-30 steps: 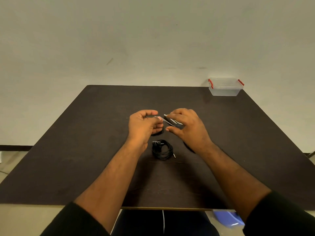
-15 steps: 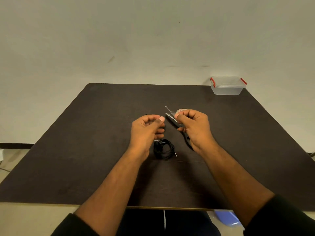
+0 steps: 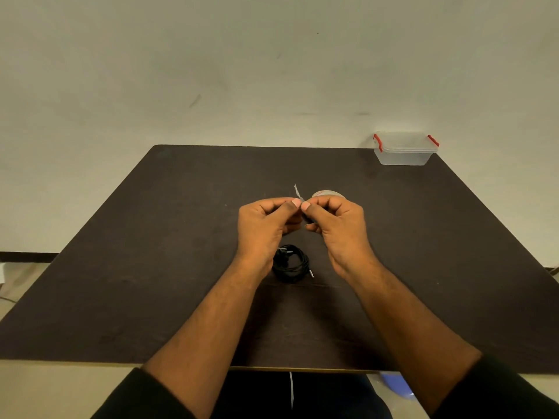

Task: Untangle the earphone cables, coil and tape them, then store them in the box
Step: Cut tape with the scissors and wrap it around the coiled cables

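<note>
Mid-frame, a short strip of tape (image 3: 297, 192) is pinched between the left hand (image 3: 266, 225) and right hand (image 3: 335, 228), probably readied for binding; the coiled earphones (image 3: 292, 263) are left on the table (image 3: 151, 267) just below; the box (image 3: 405, 149) is parked upper right, lid on.

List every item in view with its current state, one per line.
earphone cable: coiled, lying on table, untouched.
tape strip: pinched between both hands.
tape roll: on table behind right hand.
box: lid on, far right corner.
left hand: pinching strip.
right hand: pinching strip.
</note>
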